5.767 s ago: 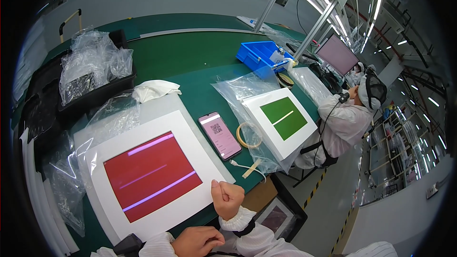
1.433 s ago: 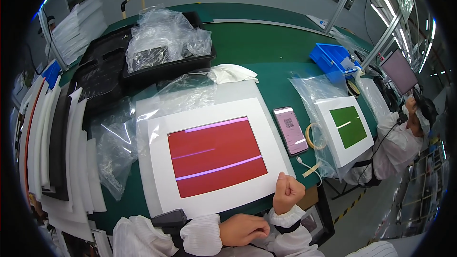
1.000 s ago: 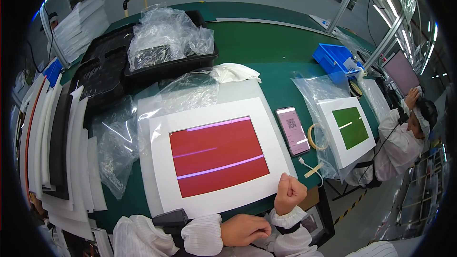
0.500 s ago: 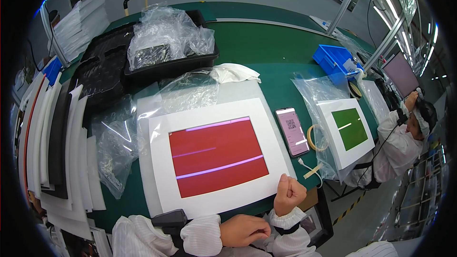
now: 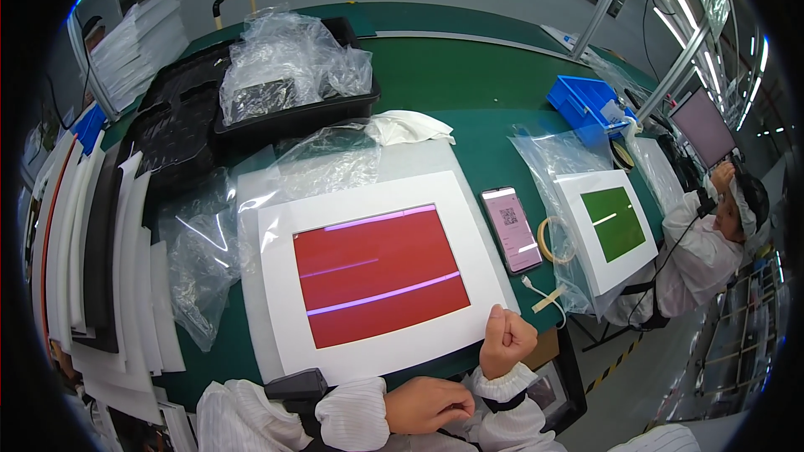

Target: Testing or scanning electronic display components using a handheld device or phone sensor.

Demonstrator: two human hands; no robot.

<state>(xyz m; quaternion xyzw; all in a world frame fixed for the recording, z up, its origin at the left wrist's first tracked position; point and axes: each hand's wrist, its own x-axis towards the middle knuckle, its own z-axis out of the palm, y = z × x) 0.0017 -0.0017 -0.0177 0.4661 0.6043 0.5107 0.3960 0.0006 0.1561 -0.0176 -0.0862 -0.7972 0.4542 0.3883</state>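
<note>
Smooth sheets [image 5: 126,276], mostly white, are standing on edge by the left edge of the worktop [image 5: 435,75]. A moulded black tray [image 5: 339,109] is holding crumpled, glossy clear bags [image 5: 289,54]. The red-screened panel [image 5: 385,276], rectangular with a flat white border, is lying along the front edge. Of the hands, the left hand [image 5: 429,404] is curling loosely, its fingertips hidden; the right hand [image 5: 508,341] is forming a closed fist beside the panel's near right corner, contact not determinable. Rightward, a slim phone [image 5: 512,230] is lying flat. Toward the right edge, a blue plastic bin [image 5: 578,99] is standing, contents indistinct; a green-screened panel [image 5: 613,226] is lying nearer.
</note>
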